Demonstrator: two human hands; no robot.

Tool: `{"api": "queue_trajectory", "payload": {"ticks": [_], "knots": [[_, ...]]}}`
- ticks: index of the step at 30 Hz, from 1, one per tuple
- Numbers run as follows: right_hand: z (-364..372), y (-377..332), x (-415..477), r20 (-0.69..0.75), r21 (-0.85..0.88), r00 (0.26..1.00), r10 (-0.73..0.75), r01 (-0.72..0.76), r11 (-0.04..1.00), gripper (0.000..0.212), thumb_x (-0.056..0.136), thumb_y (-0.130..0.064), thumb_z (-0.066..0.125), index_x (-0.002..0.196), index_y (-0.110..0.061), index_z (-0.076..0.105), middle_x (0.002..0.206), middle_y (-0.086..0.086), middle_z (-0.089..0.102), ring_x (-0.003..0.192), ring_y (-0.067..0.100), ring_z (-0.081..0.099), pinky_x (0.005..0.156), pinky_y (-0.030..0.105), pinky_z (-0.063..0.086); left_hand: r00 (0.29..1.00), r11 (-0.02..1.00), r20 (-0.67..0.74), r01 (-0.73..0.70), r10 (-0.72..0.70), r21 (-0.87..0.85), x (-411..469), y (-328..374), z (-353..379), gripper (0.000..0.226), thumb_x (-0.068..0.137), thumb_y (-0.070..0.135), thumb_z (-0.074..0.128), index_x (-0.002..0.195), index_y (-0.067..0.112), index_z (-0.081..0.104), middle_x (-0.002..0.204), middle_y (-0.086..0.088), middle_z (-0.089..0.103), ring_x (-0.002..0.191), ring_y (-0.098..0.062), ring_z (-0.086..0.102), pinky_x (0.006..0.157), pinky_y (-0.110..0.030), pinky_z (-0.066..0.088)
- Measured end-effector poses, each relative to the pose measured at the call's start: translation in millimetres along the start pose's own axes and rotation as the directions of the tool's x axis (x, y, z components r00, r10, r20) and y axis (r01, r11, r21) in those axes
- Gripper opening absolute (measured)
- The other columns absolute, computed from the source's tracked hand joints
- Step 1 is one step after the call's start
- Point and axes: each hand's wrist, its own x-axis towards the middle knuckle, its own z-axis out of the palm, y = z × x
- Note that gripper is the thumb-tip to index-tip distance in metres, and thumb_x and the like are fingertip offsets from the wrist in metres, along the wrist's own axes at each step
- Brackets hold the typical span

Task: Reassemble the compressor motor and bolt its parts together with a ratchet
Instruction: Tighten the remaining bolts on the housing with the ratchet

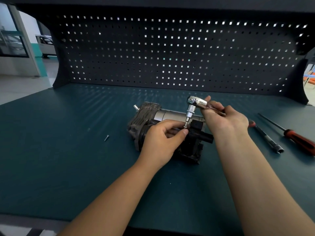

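**A workshop bench**

This is a workshop. A dark perforated pegboard (170, 53) (light shows through its square holes) rises behind a desk (59, 159) covered with a green mat. A red-handled screwdriver (296, 137), a long socket driver (268, 139) and a loose screw (106, 137) lie on the mat. A grimy compressor motor (144, 116) sits mid-desk under a chrome ratchet (196, 101). Left of it is bare hall floor (20, 86).

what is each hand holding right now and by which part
Right hand grips the ratchet by its handle, just behind the chrome head. Left hand pinches the small bolt under the ratchet's tip, on the compressor motor.
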Motion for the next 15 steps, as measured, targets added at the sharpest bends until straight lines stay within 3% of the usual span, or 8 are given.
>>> {"api": "queue_trajectory", "payload": {"ticks": [2, 9, 15], "knots": [[1.3, -0.7, 2.0, 0.028, 0.152, 0.999, 0.037, -0.041, 0.988, 0.022, 0.102, -0.013, 0.037, 0.082, -0.008, 0.042, 0.059, 0.004, 0.037, 0.049, 0.013, 0.033, 0.08, 0.038, 0.048, 1.0, 1.0, -0.004, 0.003, -0.003, 0.0, 0.0, -0.2, -0.4, 0.017, 0.085, 0.007, 0.067, 0.09, 0.022, 0.07, 0.09, 0.002, 0.07, 0.078, -0.006, 0.062, 0.073, -0.017, 0.051], [-11.6, 4.1, 1.3, 0.246, 0.087, 0.968, -0.049, 0.028, 0.996, 0.032, 0.101, -0.021, 0.041, 0.071, -0.009, 0.043, 0.051, 0.005, 0.043, 0.041, 0.017, 0.042, 0.069, 0.037, 0.049, 1.0, 1.0, -0.01, 0.003, -0.003, 0.006, -0.6, 0.6, -1.8, 0.021, 0.084, 0.009, 0.068, 0.085, 0.029, 0.07, 0.086, 0.006, 0.071, 0.077, -0.003, 0.063, 0.071, -0.016, 0.051], [-18.1, 5.0, -0.4, 0.37, 0.028, 0.924, -0.094, 0.089, 0.996, 0.035, 0.102, -0.02, 0.038, 0.068, -0.011, 0.041, 0.058, 0.005, 0.041, 0.049, 0.017, 0.041, 0.073, 0.036, 0.048, 1.0, 1.0, -0.009, -0.003, 0.003, 0.02, -1.4, 2.4, -2.2, 0.017, 0.085, 0.012, 0.068, 0.085, 0.029, 0.07, 0.087, 0.007, 0.071, 0.079, -0.004, 0.064, 0.072, -0.016, 0.051]]}}
